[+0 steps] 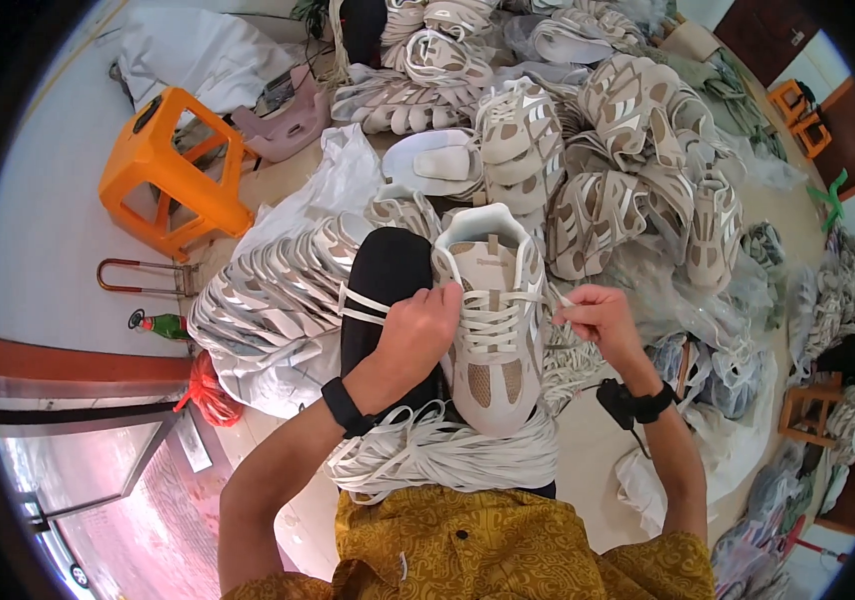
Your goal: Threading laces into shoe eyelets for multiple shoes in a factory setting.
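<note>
A beige-and-white sneaker upper (493, 385) rests on my lap, toe toward me, with flat pale laces (491, 325) crossing its tongue in several rows. My left hand (418, 335) is closed at the upper's left edge, near the top lace row. A lace length (363, 305) sticks out left from it over my black-clothed leg (385, 262). On the right, my right hand (598, 320) pinches a lace just off the upper's side. A thick bundle of loose white laces (448, 455) lies across my lap below the toe.
Beyond my knees, beige uppers (638, 110) lie heaped, with a long stacked row (268, 285) at left. An orange stool (173, 170), a green bottle (163, 325) and a red plastic bag (213, 390) stand left. Clear plastic bags (738, 350) lie right.
</note>
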A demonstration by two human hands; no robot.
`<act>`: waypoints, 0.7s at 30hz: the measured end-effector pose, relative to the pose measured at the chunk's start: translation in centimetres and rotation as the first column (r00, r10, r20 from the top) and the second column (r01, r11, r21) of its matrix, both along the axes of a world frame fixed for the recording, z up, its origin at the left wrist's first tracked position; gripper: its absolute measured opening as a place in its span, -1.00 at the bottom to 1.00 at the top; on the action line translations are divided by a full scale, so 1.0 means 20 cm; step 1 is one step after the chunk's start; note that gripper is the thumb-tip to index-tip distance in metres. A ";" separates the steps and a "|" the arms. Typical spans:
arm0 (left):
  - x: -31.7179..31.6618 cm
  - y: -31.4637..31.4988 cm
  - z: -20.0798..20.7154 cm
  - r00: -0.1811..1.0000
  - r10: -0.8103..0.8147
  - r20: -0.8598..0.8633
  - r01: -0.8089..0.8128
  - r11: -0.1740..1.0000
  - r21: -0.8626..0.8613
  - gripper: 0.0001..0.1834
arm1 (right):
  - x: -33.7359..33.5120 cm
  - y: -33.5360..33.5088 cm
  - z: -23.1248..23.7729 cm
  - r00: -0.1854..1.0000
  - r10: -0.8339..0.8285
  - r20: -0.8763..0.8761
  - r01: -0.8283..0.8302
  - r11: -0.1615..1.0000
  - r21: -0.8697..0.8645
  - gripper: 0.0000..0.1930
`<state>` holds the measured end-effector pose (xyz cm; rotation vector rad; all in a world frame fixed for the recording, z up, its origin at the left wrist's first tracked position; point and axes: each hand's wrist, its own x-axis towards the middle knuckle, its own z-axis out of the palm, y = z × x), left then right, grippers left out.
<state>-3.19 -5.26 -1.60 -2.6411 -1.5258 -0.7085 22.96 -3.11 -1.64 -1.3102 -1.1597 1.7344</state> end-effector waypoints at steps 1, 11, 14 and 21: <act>0.01 0.00 0.04 0.992 -0.035 -0.118 0.044 0.996 0.072 -0.72 | -0.03 -0.01 0.00 1.000 -0.011 -0.001 0.011 1.000 -0.001 -0.87; 0.03 0.10 0.16 0.915 -0.128 -0.382 0.058 0.980 -0.191 -0.84 | -0.17 0.03 0.00 0.972 -0.055 0.228 -0.048 0.904 0.424 -0.87; 0.04 0.17 0.22 0.945 -0.170 -0.281 0.037 0.904 -0.426 -0.89 | -0.19 0.05 -0.03 0.962 -0.121 0.244 -0.043 0.817 0.575 -0.86; 0.00 0.26 0.27 0.994 0.066 0.090 0.054 0.420 -0.906 -0.85 | -0.23 0.03 -0.02 0.941 -0.012 0.339 -0.218 0.744 0.632 -0.89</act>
